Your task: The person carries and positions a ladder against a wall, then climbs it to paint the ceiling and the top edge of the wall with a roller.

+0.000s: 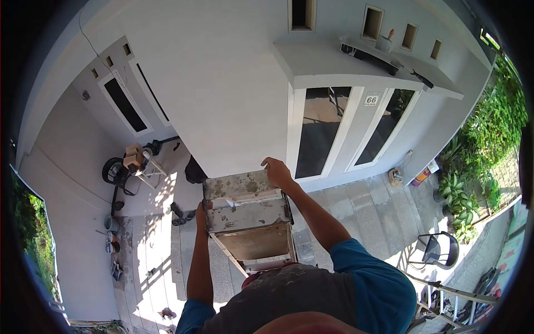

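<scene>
In front of my body stands a paint-spattered wooden step stand, with two stained boards at its top and an open frame below. My left hand is closed on the left edge of the stand, its thumb near the upper side. At the far right corner of the top board, my right hand is bent over the edge with its fingers curled; its underside is hidden. The lower part of the stand is partly covered by my torso.
A grey wall with tall windows rises ahead. Above them a ledge carries a long dark-edged piece and a pot with a brush. Below are a black chair, a metal ladder, potted plants and a cluttered stool.
</scene>
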Available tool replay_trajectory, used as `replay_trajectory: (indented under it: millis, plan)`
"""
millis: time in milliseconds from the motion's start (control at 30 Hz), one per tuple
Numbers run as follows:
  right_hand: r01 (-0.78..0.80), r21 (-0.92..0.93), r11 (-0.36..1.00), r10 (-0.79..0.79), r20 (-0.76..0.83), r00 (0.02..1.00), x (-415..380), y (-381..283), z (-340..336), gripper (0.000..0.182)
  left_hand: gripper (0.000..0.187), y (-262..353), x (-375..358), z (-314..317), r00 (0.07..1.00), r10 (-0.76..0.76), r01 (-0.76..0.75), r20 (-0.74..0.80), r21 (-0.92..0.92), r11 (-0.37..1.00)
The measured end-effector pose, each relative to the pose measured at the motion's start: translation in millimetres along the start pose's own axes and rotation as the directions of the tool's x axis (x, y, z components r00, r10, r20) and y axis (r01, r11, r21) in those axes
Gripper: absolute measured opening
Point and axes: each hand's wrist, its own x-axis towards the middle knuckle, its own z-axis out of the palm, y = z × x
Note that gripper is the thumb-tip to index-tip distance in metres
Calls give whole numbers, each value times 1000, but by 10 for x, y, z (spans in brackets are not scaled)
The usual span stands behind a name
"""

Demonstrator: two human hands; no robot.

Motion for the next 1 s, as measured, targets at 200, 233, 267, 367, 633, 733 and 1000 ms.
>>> replay_trajectory:
  millis: [200, 233, 267, 367, 633, 733, 1000]
  plan:
    - [28, -1, 1000, -28, -5, 1000, 18, 24, 44, 22, 42, 77, 13, -34, 998, 1, 7, -61, 131, 991]
    - [35, 3, 999, -35, -17, 999, 10, 30, 57, 22, 42, -4, 42, -65, 999, -23, 27, -22, 172, 985]
    - [43, 6, 999, -42, -34, 999, 11, 39, 54, 22, 42, 27, 29, -53, 1000, -18, 21, -26, 144, 989]
    - [56, 15, 998, -56, -46, 997, 32, 44, 46, 21, 40, 113, -9, -26, 999, -1, 10, -45, 205, 979]
    - [-21, 1, 1000, 21, 19, 1000, 33, -18, -8, 20, 34, 148, -25, 18, 996, -44, 55, -80, 146, 988]
    - [-14, 38, 999, 13, 24, 1000, 78, 53, 39, 21, 35, 105, -18, -4, 996, 17, -5, -85, 130, 991]
    - [-29, 144, 989, 18, 74, 997, 88, 99, 39, 28, 43, -196, 136, -60, 996, 57, -48, -62, 132, 990]
